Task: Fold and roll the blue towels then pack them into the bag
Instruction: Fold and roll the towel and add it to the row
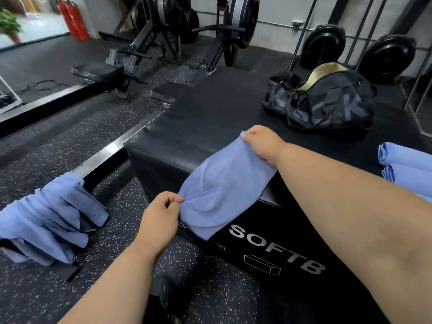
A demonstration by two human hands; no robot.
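While pinching towel (224,183) corners: both hands apart.

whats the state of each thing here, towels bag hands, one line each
held towel: unfolded, stretched between both hands over the box edge
left hand: pinching the towel's near corner
right hand: gripping the far corner
draped towels: unfolded, hanging in a bunch at left
rolled towels: rolled, lying on the box at right
bag: open on top, sitting on the box
soft box: closed, on the floor
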